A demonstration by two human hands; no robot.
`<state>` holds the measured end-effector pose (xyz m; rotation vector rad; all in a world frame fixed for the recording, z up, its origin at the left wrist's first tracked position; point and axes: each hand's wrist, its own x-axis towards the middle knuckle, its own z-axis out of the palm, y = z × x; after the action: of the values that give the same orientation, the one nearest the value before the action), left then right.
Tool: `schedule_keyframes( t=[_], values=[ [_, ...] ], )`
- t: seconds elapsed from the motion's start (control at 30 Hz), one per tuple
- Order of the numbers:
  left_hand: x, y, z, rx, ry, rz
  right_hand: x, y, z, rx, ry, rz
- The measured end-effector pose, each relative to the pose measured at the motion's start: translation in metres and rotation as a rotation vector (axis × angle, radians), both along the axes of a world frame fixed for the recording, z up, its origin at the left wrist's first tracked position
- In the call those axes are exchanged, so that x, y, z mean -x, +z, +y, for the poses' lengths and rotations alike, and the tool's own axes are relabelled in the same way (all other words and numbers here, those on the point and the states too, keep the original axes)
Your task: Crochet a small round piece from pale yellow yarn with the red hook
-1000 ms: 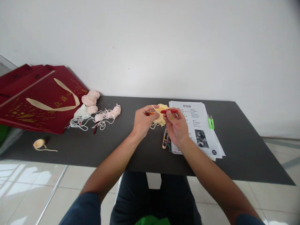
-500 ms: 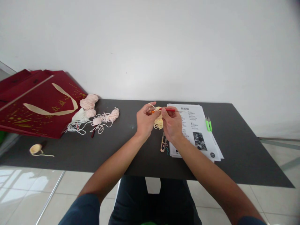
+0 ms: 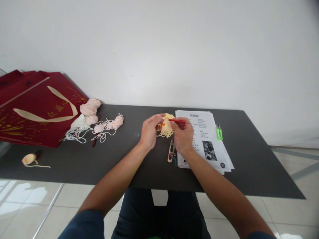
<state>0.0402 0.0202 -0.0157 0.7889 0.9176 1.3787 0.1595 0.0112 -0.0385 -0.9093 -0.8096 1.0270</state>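
Over the middle of the table, my right hand (image 3: 183,134) is closed round a crochet hook (image 3: 177,121) with a red grip and thin metal ends. The hook's tip points left, to the fingertips of my left hand (image 3: 149,132). That hand is pinched on a small pale yellow crochet piece (image 3: 167,127), with an orange bit (image 3: 163,124) showing beside its fingers. Its fingertips are partly hidden. Pale yellow yarn (image 3: 166,133) lies loosely behind and below the piece. Thread snips (image 3: 171,151) with a pale handle lie just below, between my wrists.
Printed sheets (image 3: 211,132) lie at the right, with green snips (image 3: 219,132) on their edge. To the left are pink yarn (image 3: 90,107), white yarn (image 3: 78,122) and a dark red bag (image 3: 37,109). A cream cup-shaped piece (image 3: 29,159) sits near the front left edge.
My left hand has tilted, and the raised finger with yarn over it has come down. The hook shows more of its length, and more of the yellow piece is visible. The view has shifted slightly.
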Motion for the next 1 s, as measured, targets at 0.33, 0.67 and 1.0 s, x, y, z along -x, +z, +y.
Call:
schedule_keyframes(
  t=[0.33,0.67,1.0],
  values=[
    [0.003,0.005,-0.007,-0.058,-0.055,0.065,0.000,0.014,-0.009,-0.051,-0.098,-0.180],
    [0.002,0.009,-0.009,-0.117,0.029,0.282,0.001,0.015,-0.012,-0.075,-0.136,-0.233],
    [0.004,0.007,-0.005,-0.038,-0.126,0.138,-0.003,0.013,-0.007,-0.081,-0.164,-0.231]
  ],
)
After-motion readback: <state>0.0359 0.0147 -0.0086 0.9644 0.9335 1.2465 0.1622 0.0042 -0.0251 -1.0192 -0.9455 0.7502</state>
